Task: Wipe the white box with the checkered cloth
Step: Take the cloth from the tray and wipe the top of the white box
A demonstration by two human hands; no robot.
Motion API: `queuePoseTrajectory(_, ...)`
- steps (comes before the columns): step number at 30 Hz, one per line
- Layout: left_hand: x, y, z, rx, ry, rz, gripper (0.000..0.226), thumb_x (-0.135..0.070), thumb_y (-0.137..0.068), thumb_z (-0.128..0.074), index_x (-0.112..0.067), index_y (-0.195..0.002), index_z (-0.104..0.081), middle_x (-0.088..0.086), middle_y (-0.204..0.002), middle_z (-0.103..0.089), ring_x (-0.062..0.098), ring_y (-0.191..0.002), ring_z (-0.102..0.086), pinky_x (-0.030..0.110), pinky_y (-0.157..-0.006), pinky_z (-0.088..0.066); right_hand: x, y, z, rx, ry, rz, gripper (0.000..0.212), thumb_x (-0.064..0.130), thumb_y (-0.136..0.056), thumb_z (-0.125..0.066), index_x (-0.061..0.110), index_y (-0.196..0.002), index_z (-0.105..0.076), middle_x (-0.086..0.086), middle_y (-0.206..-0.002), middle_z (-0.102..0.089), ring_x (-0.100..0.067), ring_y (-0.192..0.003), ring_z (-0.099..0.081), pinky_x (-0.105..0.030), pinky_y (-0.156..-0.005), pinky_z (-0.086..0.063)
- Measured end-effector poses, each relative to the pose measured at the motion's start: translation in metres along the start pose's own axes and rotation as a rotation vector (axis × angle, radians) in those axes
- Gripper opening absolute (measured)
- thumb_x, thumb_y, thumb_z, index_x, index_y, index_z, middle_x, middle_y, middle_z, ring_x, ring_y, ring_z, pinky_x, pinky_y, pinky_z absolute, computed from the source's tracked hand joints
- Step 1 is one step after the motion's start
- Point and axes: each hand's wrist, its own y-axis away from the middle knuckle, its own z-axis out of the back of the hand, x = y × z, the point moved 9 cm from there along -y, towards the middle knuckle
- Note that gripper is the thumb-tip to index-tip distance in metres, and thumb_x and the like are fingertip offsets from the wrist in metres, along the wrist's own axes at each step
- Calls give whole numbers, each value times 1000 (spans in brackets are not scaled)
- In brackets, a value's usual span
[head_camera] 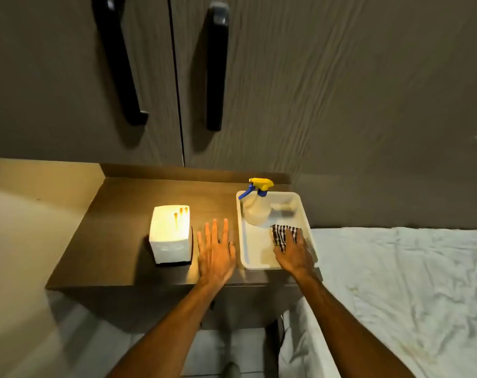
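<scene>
The white box (171,234) stands upright on the left part of a small dark wooden table (117,222), brightly lit on top. My left hand (215,252) hovers flat with fingers spread just right of the box, holding nothing. The checkered cloth (282,234), black and white, lies in a white tray (248,257) on the table's right side. My right hand (294,255) rests on the cloth inside the tray, fingers curled over it.
A spray bottle (255,205) with a yellow and blue trigger stands at the tray's far left corner. Dark cabinet doors with black handles (217,66) rise behind the table. A bed with a white sheet (401,290) lies to the right.
</scene>
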Motion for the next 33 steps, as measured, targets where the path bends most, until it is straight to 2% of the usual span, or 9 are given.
queuePoseTrajectory(5,15,-17,-55,127,-48,4,71,-52,-102,-28,-23,-164,-9,13,-173,-7,38,-158,-1,56,-127,4,-14,-28,-16,116,56,-56,76,48,-98,-56,26,-161,-20,-11,-172,-11,-40,-157,-22,-60,-121,-32)
queuePoseTrajectory(9,18,-4,-89,148,-138,-14,92,-59,-90,-60,-19,-162,-18,14,-170,-17,41,-154,-20,55,-125,1,-13,-34,-25,86,161,-18,73,49,-98,-56,26,-159,-24,-15,-168,-24,-41,-152,-33,-60,-119,-38)
queuePoseTrajectory(13,16,0,-87,64,-138,-8,91,-66,-93,-47,-20,-163,-13,13,-172,-18,40,-156,-17,61,-120,-15,-13,-36,-13,74,122,-99,81,53,-93,-62,23,-158,-23,-12,-162,-35,-39,-146,-41,-63,-114,-42)
queuePoseTrajectory(18,14,3,-88,65,-75,-39,85,-67,-98,-38,-20,-164,-12,10,-172,-18,38,-157,-17,60,-120,-15,-13,-39,-4,46,132,-70,62,33,-98,-61,29,-155,-37,-9,-158,-41,-40,-141,-46,-67,-107,-47)
queuePoseTrajectory(21,16,4,-81,71,-76,-44,76,-62,-102,-31,-20,-163,-15,9,-171,-17,36,-156,-23,54,-121,-5,-21,-45,-4,-25,11,-65,50,38,-97,-61,24,-144,-51,-11,-146,-55,-40,-130,-57,-64,-104,-51)
queuePoseTrajectory(24,18,10,-59,85,48,-24,70,-56,-105,-24,-20,-164,-8,6,-171,-2,34,-159,-14,48,-124,4,-11,-27,22,-185,-91,-54,48,34,-96,-64,18,-141,-56,-16,-137,-62,-42,-122,-63,-64,-103,-52)
queuePoseTrajectory(26,11,22,-28,55,163,-67,69,-46,-106,-29,-22,-164,-2,3,-173,5,27,-161,2,52,-130,-4,11,-8,34,-276,-194,14,50,27,-94,-69,15,-141,-57,-18,-135,-63,-42,-119,-65,-63,-101,-53)
queuePoseTrajectory(30,0,59,75,-246,190,-262,74,-26,-99,-48,-20,-164,-13,2,-173,-16,18,-161,-4,44,-132,-11,81,29,39,-404,-393,211,44,19,-94,-69,12,-137,-61,-15,-130,-66,-34,-118,-66,-49,-102,-56)
queuePoseTrajectory(33,43,45,135,-380,117,-200,66,-22,-100,-46,-12,-161,-24,11,-169,-27,25,-160,-15,45,-131,-17,150,44,33,-397,-529,297,49,20,-93,-68,19,-141,-59,-7,-141,-62,-24,-129,-60,-38,-110,-49)
